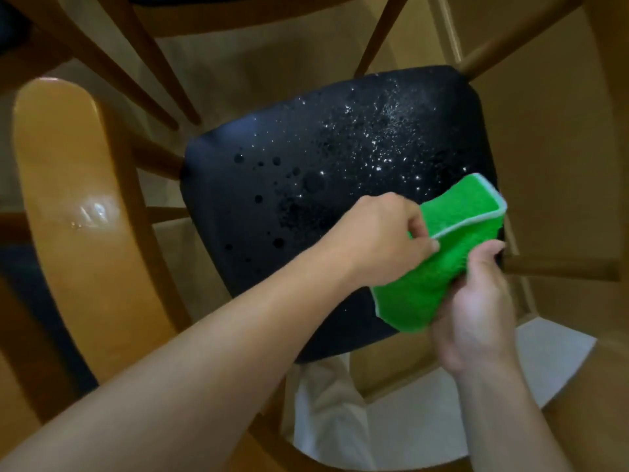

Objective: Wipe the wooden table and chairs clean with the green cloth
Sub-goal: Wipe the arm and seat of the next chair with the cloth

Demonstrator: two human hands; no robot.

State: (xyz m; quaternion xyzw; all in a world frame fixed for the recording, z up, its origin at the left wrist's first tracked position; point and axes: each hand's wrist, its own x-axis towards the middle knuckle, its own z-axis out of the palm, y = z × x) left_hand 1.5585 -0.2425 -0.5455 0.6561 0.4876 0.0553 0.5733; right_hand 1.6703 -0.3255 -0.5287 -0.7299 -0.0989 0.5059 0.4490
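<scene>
While the cloth is gripped by both hands, left and right, fingers are clamped on it. Droplets are seen on the seat (black).

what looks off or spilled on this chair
Droplets lie scattered over the black seat, not yet wiped. Both hands, left hand and right hand, hold the green cloth folded above it.

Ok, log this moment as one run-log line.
step: readying green cloth | left hand: pinches cloth | right hand: grips cloth | black seat: wet droplets, unwiped
</scene>
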